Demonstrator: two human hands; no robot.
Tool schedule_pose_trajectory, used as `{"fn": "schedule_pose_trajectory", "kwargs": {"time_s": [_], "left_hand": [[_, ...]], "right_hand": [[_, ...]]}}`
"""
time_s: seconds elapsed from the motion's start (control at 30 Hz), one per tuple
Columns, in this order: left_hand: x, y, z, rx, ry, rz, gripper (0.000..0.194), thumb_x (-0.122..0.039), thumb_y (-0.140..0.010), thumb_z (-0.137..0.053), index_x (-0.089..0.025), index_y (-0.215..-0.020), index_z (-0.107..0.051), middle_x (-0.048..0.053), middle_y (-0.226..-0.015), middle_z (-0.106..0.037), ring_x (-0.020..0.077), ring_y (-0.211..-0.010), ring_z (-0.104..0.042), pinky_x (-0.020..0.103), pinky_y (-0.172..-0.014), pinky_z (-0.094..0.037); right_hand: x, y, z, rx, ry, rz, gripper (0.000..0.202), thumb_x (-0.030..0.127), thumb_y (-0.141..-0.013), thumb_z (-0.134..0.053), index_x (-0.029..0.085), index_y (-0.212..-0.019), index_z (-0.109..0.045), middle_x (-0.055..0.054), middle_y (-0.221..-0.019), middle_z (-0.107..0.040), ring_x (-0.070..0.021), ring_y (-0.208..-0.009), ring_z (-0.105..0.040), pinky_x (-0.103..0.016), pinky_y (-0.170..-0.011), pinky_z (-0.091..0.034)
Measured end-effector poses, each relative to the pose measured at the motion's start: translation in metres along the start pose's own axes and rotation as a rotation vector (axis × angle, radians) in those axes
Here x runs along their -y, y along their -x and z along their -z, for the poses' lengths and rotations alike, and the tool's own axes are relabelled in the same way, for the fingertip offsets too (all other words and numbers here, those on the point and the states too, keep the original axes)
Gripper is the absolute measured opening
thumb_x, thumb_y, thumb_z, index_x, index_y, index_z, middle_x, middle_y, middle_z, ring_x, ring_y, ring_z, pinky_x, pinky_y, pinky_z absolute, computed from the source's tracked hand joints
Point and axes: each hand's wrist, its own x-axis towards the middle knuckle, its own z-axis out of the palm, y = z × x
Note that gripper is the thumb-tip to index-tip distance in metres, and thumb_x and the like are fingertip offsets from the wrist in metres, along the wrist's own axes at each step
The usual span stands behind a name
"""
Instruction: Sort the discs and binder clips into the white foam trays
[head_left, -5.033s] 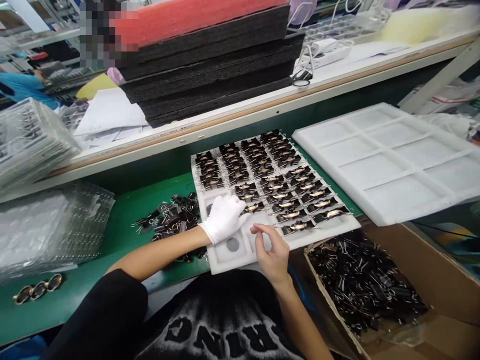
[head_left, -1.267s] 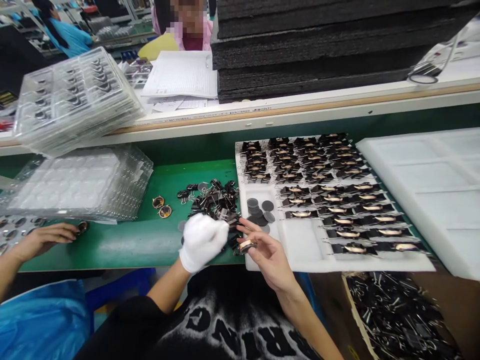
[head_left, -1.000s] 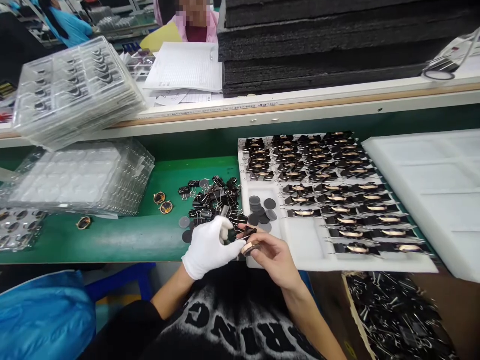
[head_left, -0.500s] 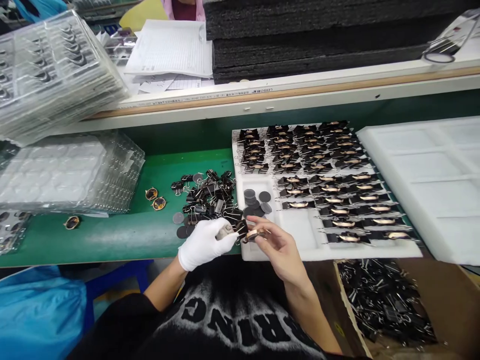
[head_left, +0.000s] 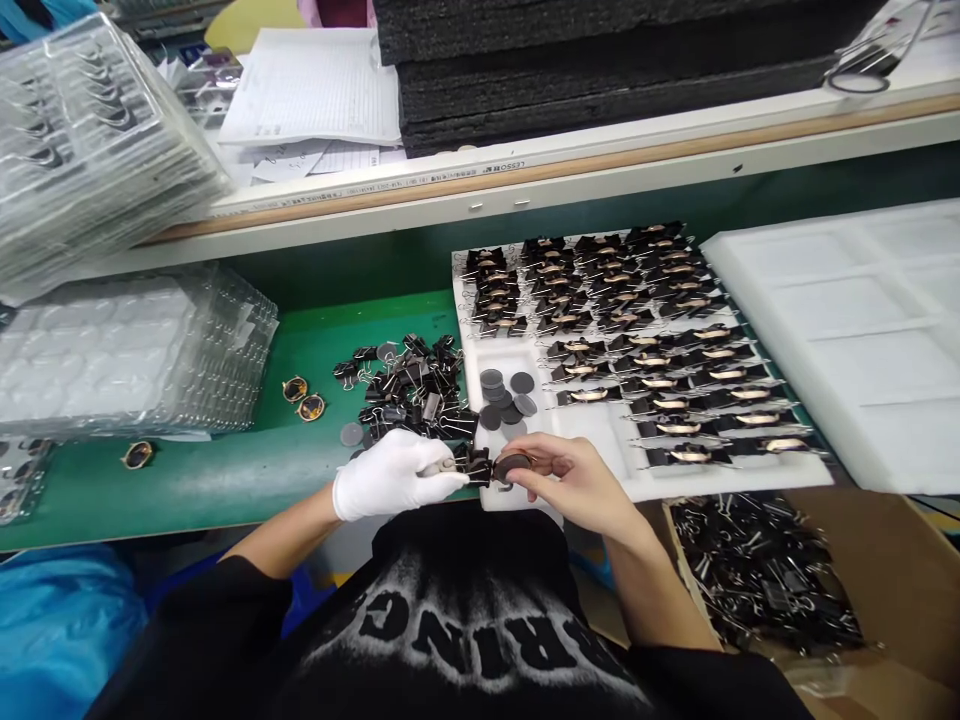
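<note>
My left hand [head_left: 390, 476], in a white glove, pinches the wire handles of a black binder clip [head_left: 478, 468]. The clip's jaws meet the edge of a round watch case [head_left: 514, 463] with a dark disc on its face. Bare fingers of my right hand [head_left: 581, 484] hold that case by its rim from the other side. Just beyond my hands lie loose dark discs [head_left: 523, 383] in the white foam tray [head_left: 616, 440]. To their left spreads a pile of black binder clips [head_left: 420, 385] on the green table.
Rows of clipped cases [head_left: 667, 380] fill much of the tray. A second white tray [head_left: 862, 330] stands at right, above a carton of binder clips [head_left: 765, 570]. Gold-rimmed cases [head_left: 310, 407] lie left of the pile, near stacked clear plastic trays [head_left: 142, 350].
The case has turned so its dark disc faces up more, and the clip has come against its edge. My forearms have spread apart, and the camera view has shifted slightly.
</note>
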Motion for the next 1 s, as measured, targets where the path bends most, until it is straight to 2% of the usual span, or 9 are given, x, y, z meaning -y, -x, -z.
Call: {"fn": "schedule_pose_trajectory", "kwargs": {"time_s": [0.3,0.47,0.53,0.6,0.67,0.77,0.83,0.9,1.0], "left_hand": [[-0.002,0.0,-0.004,0.093,-0.021,0.076,0.041,-0.051,-0.101,-0.052,-0.019,-0.079,-0.067,-0.002,-0.06,-0.056,0.0116,-0.056,-0.049,0.026,-0.059,-0.033],[-0.004,-0.001,0.004,0.177,-0.006,0.151,0.034,-0.05,-0.1,-0.056,-0.021,-0.092,-0.07,-0.002,-0.065,-0.065,0.0144,-0.062,-0.06,0.026,-0.064,-0.039],[-0.002,-0.002,0.011,0.096,-0.036,0.189,0.03,-0.048,-0.1,-0.056,-0.023,-0.1,-0.072,-0.002,-0.071,-0.07,0.0156,-0.069,-0.065,0.027,-0.071,-0.042],[0.003,-0.005,0.016,-0.101,-0.177,0.273,0.031,-0.047,-0.102,-0.054,-0.023,-0.1,-0.072,0.0,-0.072,-0.071,0.0163,-0.071,-0.066,0.028,-0.074,-0.042],[0.01,-0.01,0.017,-0.27,-0.41,0.406,0.04,-0.052,-0.103,-0.051,-0.021,-0.09,-0.072,0.001,-0.065,-0.067,0.0172,-0.065,-0.062,0.029,-0.067,-0.037],[0.021,-0.019,0.011,-0.285,-0.64,0.554,0.052,-0.061,-0.101,-0.049,-0.02,-0.071,-0.063,0.002,-0.055,-0.057,0.0166,-0.053,-0.053,0.03,-0.057,-0.021],[0.026,-0.022,0.006,-0.265,-0.625,0.566,0.051,-0.055,-0.101,-0.05,-0.02,-0.065,-0.055,0.001,-0.053,-0.053,0.0152,-0.05,-0.047,0.031,-0.056,-0.015],[0.029,-0.021,0.004,-0.302,-0.505,0.54,0.047,-0.043,-0.101,-0.05,-0.02,-0.061,-0.047,-0.001,-0.053,-0.048,0.0131,-0.05,-0.041,0.032,-0.056,-0.015],[0.031,-0.014,0.008,-0.474,-0.223,0.509,0.046,-0.039,-0.1,-0.053,-0.02,-0.06,-0.041,-0.003,-0.054,-0.041,0.0108,-0.053,-0.036,0.029,-0.058,-0.024]], "right_hand": [[-0.004,0.0,-0.005,0.028,0.095,0.069,0.018,0.036,-0.089,-0.077,0.022,-0.1,-0.079,-0.003,-0.089,-0.078,-0.0176,-0.069,-0.073,-0.028,-0.059,-0.061],[-0.006,-0.002,-0.005,0.03,0.168,0.081,0.016,0.036,-0.091,-0.075,0.025,-0.102,-0.079,-0.002,-0.092,-0.079,-0.0186,-0.076,-0.072,-0.03,-0.07,-0.061],[-0.008,-0.003,-0.007,-0.053,0.14,0.108,0.015,0.036,-0.09,-0.076,0.025,-0.101,-0.077,-0.003,-0.092,-0.078,-0.0188,-0.08,-0.071,-0.031,-0.074,-0.059],[-0.013,-0.005,-0.011,-0.161,-0.005,0.126,0.019,0.039,-0.088,-0.079,0.025,-0.099,-0.075,-0.004,-0.093,-0.077,-0.0192,-0.083,-0.07,-0.031,-0.076,-0.058],[-0.018,-0.006,-0.018,-0.233,-0.248,0.112,0.029,0.045,-0.083,-0.084,0.025,-0.1,-0.071,-0.004,-0.092,-0.076,-0.0194,-0.082,-0.071,-0.032,-0.076,-0.058],[-0.023,-0.007,-0.032,-0.242,-0.534,0.044,0.051,0.05,-0.073,-0.091,0.027,-0.111,-0.066,-0.003,-0.086,-0.075,-0.0199,-0.078,-0.072,-0.034,-0.074,-0.06],[-0.025,-0.005,-0.04,-0.197,-0.611,-0.01,0.057,0.051,-0.071,-0.093,0.026,-0.114,-0.065,-0.003,-0.085,-0.075,-0.0214,-0.079,-0.073,-0.035,-0.075,-0.061],[-0.025,-0.003,-0.045,-0.14,-0.656,-0.055,0.052,0.049,-0.071,-0.093,0.026,-0.109,-0.065,-0.004,-0.086,-0.075,-0.0232,-0.083,-0.075,-0.036,-0.076,-0.062],[-0.024,0.0,-0.046,-0.091,-0.709,-0.075,0.045,0.046,-0.071,-0.093,0.025,-0.1,-0.065,-0.004,-0.092,-0.074,-0.0232,-0.085,-0.077,-0.034,-0.074,-0.063]]}}
